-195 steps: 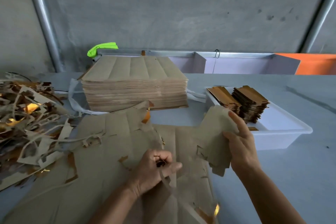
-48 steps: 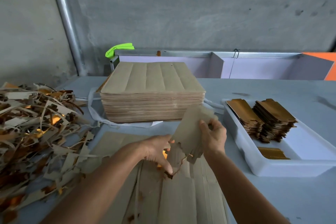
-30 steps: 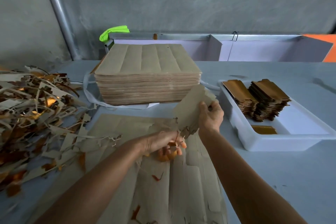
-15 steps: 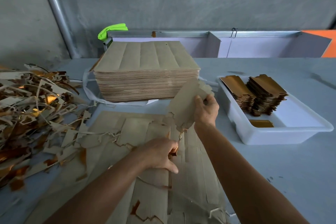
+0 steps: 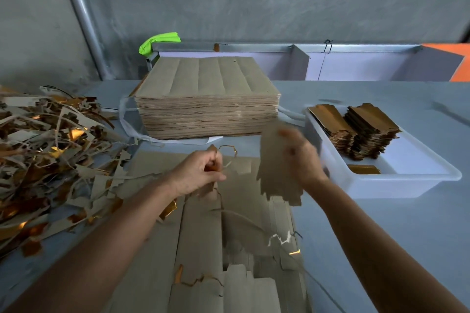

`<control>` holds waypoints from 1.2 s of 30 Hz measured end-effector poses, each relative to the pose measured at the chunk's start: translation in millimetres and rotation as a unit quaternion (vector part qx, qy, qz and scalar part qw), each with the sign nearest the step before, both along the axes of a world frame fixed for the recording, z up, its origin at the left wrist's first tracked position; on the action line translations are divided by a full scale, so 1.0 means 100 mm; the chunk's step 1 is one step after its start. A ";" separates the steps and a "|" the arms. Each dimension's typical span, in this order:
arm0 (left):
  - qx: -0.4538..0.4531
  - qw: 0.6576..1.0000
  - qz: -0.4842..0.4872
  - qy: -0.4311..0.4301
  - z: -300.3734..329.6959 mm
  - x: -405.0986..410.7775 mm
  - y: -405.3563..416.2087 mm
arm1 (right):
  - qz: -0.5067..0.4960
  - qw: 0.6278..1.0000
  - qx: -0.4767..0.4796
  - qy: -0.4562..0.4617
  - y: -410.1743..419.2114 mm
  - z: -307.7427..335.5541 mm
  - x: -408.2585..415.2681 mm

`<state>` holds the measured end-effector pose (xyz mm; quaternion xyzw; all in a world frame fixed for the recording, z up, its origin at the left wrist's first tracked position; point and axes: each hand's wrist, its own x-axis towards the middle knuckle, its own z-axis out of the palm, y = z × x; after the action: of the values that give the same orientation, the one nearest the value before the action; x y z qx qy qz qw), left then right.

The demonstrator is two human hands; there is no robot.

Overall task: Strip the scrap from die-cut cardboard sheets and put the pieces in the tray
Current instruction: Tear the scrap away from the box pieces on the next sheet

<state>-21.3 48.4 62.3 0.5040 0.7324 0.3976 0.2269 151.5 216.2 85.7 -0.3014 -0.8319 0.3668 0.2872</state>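
A partly stripped die-cut cardboard sheet (image 5: 229,249) lies flat on the grey table in front of me. My left hand (image 5: 198,173) grips a thin strip of scrap (image 5: 226,150) that curls up above the sheet. My right hand (image 5: 302,160), blurred by motion, holds a bundle of freed brown pieces (image 5: 277,170) upright, just left of the white tray (image 5: 407,185). Inside the tray stand two stacks of gold-faced pieces (image 5: 356,129), with one loose piece (image 5: 363,169) lying near its front wall.
A tall stack of uncut sheets (image 5: 206,101) stands behind the working sheet. A heap of torn scrap strips (image 5: 43,155) covers the table's left side. Along the back wall run white partitions (image 5: 330,63), with a green item (image 5: 160,40) at their left end.
My left hand has risen from the sheet, pulling a thin scrap strip up with it. My right hand with the bundle has shifted right toward the tray.
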 end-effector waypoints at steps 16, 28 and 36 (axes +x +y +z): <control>-0.028 0.997 0.065 0.013 0.14 0.33 0.19 | -0.102 0.977 -0.174 0.065 -0.35 -0.18 -0.16; -0.257 0.929 -0.066 0.259 -0.12 0.44 0.21 | -0.190 0.939 -0.227 0.178 -0.24 -0.21 -0.23; -0.235 0.882 -0.004 0.409 -0.10 0.30 0.16 | -0.254 0.901 -0.228 0.269 0.02 -0.12 -0.06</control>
<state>8.6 64.3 52.5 0.5570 0.8298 -0.0283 0.0209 145.4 218.6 73.5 -0.4502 -0.5117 0.5280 0.5066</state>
